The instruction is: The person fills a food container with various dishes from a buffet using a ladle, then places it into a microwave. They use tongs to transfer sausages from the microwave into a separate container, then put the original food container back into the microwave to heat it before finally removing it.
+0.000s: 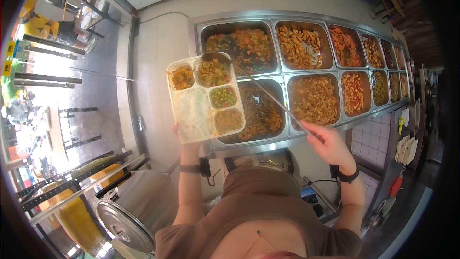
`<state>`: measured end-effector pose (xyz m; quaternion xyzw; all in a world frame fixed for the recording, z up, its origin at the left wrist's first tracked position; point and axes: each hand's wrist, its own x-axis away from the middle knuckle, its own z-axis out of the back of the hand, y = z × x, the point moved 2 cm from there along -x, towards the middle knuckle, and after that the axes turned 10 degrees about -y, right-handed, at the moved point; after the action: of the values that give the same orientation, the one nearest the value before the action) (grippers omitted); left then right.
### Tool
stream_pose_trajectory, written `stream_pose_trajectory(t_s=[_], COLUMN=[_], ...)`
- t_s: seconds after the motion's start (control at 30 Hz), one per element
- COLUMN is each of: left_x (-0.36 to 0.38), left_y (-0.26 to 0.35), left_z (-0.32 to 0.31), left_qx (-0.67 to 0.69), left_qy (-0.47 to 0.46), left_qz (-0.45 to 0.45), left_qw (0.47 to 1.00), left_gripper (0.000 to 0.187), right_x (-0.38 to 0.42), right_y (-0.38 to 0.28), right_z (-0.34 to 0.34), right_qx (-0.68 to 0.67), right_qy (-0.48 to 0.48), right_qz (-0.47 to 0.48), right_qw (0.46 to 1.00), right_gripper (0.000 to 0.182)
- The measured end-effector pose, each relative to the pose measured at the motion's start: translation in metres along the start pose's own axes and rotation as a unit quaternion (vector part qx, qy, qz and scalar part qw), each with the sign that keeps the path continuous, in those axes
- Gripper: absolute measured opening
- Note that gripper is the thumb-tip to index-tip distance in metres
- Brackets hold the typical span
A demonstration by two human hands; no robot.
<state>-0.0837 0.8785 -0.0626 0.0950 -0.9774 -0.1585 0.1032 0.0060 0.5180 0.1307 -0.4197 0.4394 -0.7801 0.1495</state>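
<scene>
Meal tray (206, 88), pale and divided into five compartments, is at the left end of the steel counter (258, 145), and from this view it covers part of the far left pan (239, 25) and of the near left pan (281, 98). The left hand (189, 148) holds the tray at its near left corner. One finger shows along the left edge, but the other fingers are hidden, so I cannot tell how widely they are spread below.

The right hand (328, 143), which is near the front edge of the counter, is closed tightly around the end of a long ladle (273, 97), with no gap between the fingers and the handle. The ladle goes from this hand toward the far left, and its dark head is over the far right compartment of the tray. I cannot tell if it touches the food there.

White rice (194, 112) fills the large near left compartment. Green pieces (223, 97) lie in the middle compartment on the right side, and mixed vegetables (214, 73) in the far right one. At the near left of the scene stands a steel pot (148, 196) with its lid on.
</scene>
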Motion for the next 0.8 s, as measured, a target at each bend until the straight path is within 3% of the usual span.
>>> stream_pose_trajectory(t_s=[0.1, 0.17, 0.2, 0.27, 0.4, 0.47, 0.6, 0.67, 0.73, 0.77, 0.8], left_x=[0.006, 0.007, 0.009, 0.013, 0.014, 0.015, 0.014, 0.016, 0.018, 0.020, 0.021], left_y=[-0.003, -0.002, -0.002, -0.001, 0.002, 0.002, 0.002, 0.003, 0.003, 0.002, 0.001], left_z=[0.014, 0.021, 0.019, 0.016, 0.011, 0.008, 0.000, -0.005, -0.007, -0.008, -0.009], left_qx=[0.011, 0.024, 0.025, 0.026, 0.013, 0.012, 0.017, 0.020, 0.019, 0.019, 0.025], left_qy=[0.010, 0.011, 0.009, 0.010, -0.012, -0.014, 0.003, 0.003, 0.015, 0.015, 0.010], left_qz=[-0.007, -0.012, -0.016, -0.025, -0.033, -0.036, -0.031, -0.026, -0.019, -0.020, -0.018], left_qw=[1.000, 1.000, 1.000, 0.999, 0.999, 0.999, 0.999, 0.999, 1.000, 0.999, 0.999], left_gripper=[0.068, 0.068, 0.068, 0.068, 0.069, 0.069, 0.069, 0.068, 0.067, 0.067, 0.067], right_x=[0.005, 0.011, 0.012, 0.013, 0.008, 0.006, -0.013, -0.032, -0.055, -0.064, -0.070], right_y=[-0.002, -0.004, -0.005, -0.003, -0.001, -0.001, 0.012, 0.022, 0.050, 0.056, 0.058], right_z=[-0.003, -0.001, -0.001, -0.001, 0.003, 0.005, 0.002, -0.003, -0.007, -0.005, -0.007], right_qx=[-0.004, -0.099, -0.098, -0.238, -0.318, -0.450, -0.471, -0.293, -0.228, 0.085, 0.390], right_qy=[0.045, 0.012, 0.009, -0.009, -0.032, -0.040, -0.035, 0.052, 0.071, 0.141, 0.195], right_qz=[0.027, -0.061, -0.061, -0.081, -0.079, -0.088, -0.043, -0.004, -0.008, 0.050, 0.105], right_qw=[0.999, 0.993, 0.993, 0.968, 0.944, 0.888, 0.881, 0.955, 0.971, 0.985, 0.894], right_gripper=[0.042, 0.042, 0.042, 0.042, 0.041, 0.040, 0.039, 0.037, 0.037, 0.039, 0.040])
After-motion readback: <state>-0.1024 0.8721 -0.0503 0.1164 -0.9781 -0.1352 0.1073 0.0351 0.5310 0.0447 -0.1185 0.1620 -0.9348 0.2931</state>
